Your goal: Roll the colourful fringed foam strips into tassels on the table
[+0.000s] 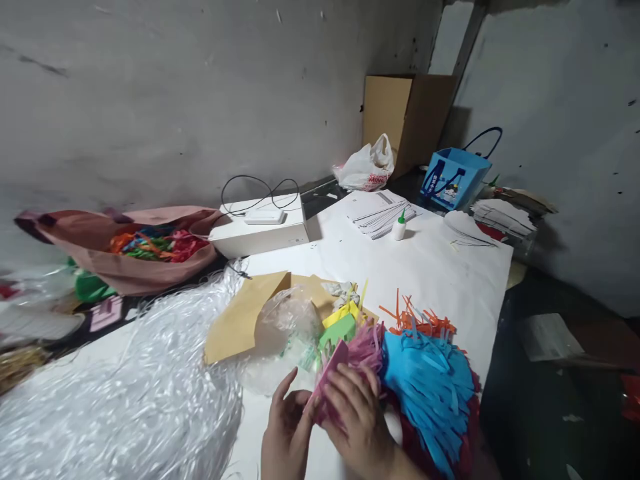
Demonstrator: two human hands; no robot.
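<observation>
My left hand pinches the lower edge of a flat pink piece, thumb and forefinger closed on it. My right hand lies over the same piece from the right, fingers bent around its side. Behind it spreads a bunch of thin pink strips; whether they join the flat piece I cannot tell. A green piece and a yellow piece lie just beyond my hands. To the right sits a large bundle of blue fringed strips, with orange strips behind and dark red material beneath.
Shiny white plastic strands heap up at left. A brown paper bag and clear plastic lie ahead. Farther back are a glue bottle, paper strips, a white box, a pink bag and a blue bag.
</observation>
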